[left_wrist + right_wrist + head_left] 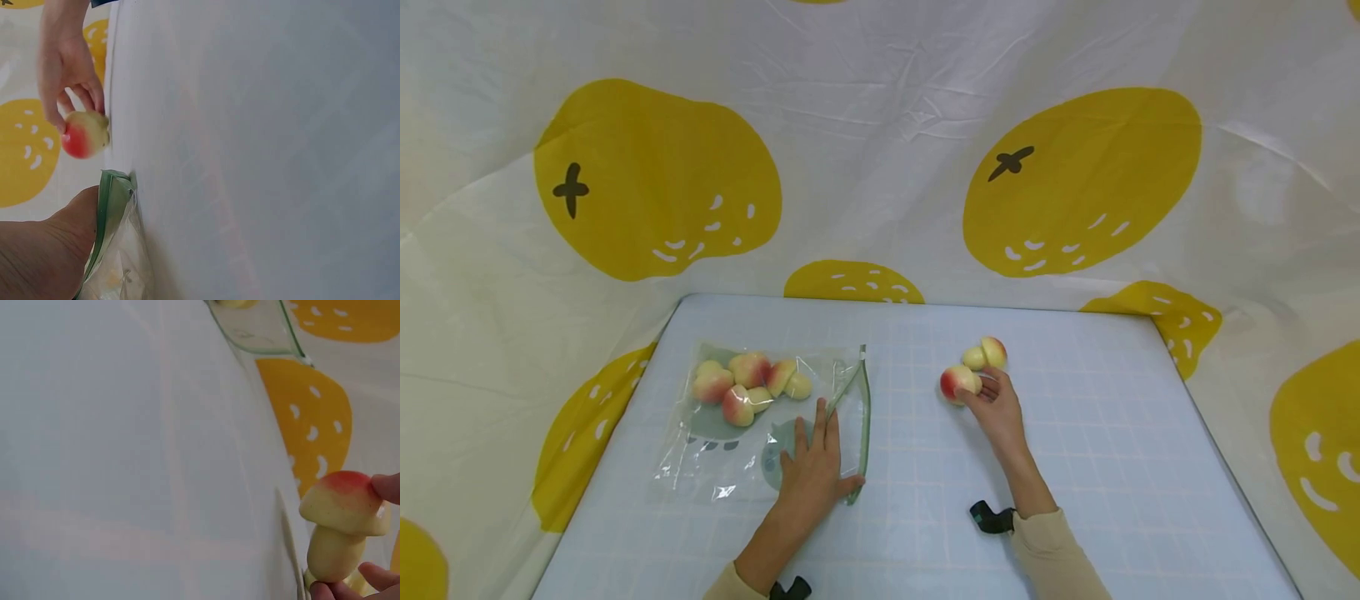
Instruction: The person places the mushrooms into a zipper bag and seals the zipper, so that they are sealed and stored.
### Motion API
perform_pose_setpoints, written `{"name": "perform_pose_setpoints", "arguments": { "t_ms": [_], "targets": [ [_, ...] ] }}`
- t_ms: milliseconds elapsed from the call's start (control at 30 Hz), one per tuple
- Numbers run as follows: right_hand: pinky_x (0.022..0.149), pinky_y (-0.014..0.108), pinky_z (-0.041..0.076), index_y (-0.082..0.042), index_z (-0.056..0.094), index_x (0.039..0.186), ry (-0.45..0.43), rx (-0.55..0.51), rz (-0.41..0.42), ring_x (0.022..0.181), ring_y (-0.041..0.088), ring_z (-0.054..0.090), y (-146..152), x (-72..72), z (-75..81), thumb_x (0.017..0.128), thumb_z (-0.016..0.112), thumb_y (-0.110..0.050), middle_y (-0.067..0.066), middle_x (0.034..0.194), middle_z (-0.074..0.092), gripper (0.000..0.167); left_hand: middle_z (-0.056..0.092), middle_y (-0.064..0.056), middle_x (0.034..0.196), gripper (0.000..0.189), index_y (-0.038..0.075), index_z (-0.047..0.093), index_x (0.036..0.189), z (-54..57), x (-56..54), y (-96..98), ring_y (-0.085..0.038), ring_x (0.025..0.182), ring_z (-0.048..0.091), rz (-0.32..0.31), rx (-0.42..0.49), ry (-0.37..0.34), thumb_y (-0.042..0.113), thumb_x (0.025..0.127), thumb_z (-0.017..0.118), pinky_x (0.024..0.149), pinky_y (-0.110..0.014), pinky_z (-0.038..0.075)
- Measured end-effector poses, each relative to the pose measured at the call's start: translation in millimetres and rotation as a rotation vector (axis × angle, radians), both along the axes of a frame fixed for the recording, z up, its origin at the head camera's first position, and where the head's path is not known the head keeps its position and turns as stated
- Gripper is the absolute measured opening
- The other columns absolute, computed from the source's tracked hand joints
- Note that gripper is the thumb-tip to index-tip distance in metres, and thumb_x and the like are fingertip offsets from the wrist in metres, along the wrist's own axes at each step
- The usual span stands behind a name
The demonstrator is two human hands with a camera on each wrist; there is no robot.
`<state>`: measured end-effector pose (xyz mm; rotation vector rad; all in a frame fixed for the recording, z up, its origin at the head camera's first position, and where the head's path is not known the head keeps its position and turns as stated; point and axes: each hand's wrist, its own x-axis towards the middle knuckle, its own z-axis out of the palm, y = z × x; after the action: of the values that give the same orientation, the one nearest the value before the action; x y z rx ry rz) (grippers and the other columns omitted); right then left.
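Observation:
My right hand (1002, 417) pinches a toy mushroom (958, 383) with a red-and-cream cap, thumb on the cap and fingers by the stem. In the right wrist view the held mushroom (342, 506) appears upright. Just behind it a second mushroom (995, 352) lies on the table. Left of these, a clear zip bag (737, 477) lies flat with several similar mushrooms (749, 369) inside. My left hand (811, 471) rests on the bag with spread fingers, its thumb against the green zip edge (107, 212) at the raised mouth.
A pale blue checked cloth covers the table (1112, 433). White fabric with yellow fruit prints (1082, 183) hangs behind and along both sides. Dark wrist cameras (992, 517) sit on both forearms.

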<state>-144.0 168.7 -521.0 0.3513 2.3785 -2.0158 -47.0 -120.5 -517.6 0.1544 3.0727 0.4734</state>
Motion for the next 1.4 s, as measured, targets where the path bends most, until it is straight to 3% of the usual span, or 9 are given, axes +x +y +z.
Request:
{"name": "perform_pose_setpoints", "arguments": {
  "t_ms": [367, 667, 1067, 1400],
  "targets": [
    [0.101, 0.039, 0.042, -0.001, 0.046, 0.142, 0.039, -0.003, 0.045, 0.116, 0.030, 0.052, -21, 2.4, -0.2, 0.084, 0.079, -0.010, 0.020, 0.128, 0.054, 0.067, 0.015, -0.021, 0.164, 0.114, -0.005, 0.032, 0.152, 0.4, 1.1, -0.6, -0.058, 0.137, 0.027, -0.004, -0.002, 0.004, 0.050, 0.071, 0.089, 0.084, -0.079, 0.039],
    [0.107, 0.049, 0.038, 0.003, 0.045, 0.143, 0.062, 0.002, 0.088, 0.123, 0.037, 0.048, -32, 5.0, 1.9, 0.085, 0.080, -0.011, 0.025, 0.134, 0.050, 0.069, 0.014, -0.021, 0.164, 0.113, -0.004, 0.031, 0.153, 1.0, 1.6, -0.2, -0.058, 0.138, 0.026, 0.000, 0.005, -0.002, 0.049, 0.071, 0.088, 0.085, -0.079, 0.039],
    [0.105, 0.048, 0.040, 0.003, 0.050, 0.139, 0.079, 0.012, 0.118, 0.120, 0.035, 0.052, -45, 6.6, 1.7, 0.084, 0.080, -0.011, 0.023, 0.130, 0.054, 0.064, 0.013, -0.020, 0.164, 0.114, -0.004, 0.030, 0.153, 0.2, 1.0, -0.5, -0.058, 0.138, 0.026, 0.000, -0.009, -0.008, 0.051, 0.071, 0.088, 0.085, -0.078, 0.039],
    [0.105, 0.049, 0.041, 0.003, 0.050, 0.138, 0.114, 0.011, 0.202, 0.122, 0.033, 0.053, -70, 11.9, 3.8, 0.083, 0.081, -0.012, 0.020, 0.132, 0.056, 0.065, 0.013, -0.020, 0.164, 0.115, -0.003, 0.030, 0.153, 1.4, 1.3, 1.2, -0.058, 0.138, 0.026, 0.010, -0.006, -0.016, 0.049, 0.070, 0.089, 0.086, -0.079, 0.038]
  ]
}}
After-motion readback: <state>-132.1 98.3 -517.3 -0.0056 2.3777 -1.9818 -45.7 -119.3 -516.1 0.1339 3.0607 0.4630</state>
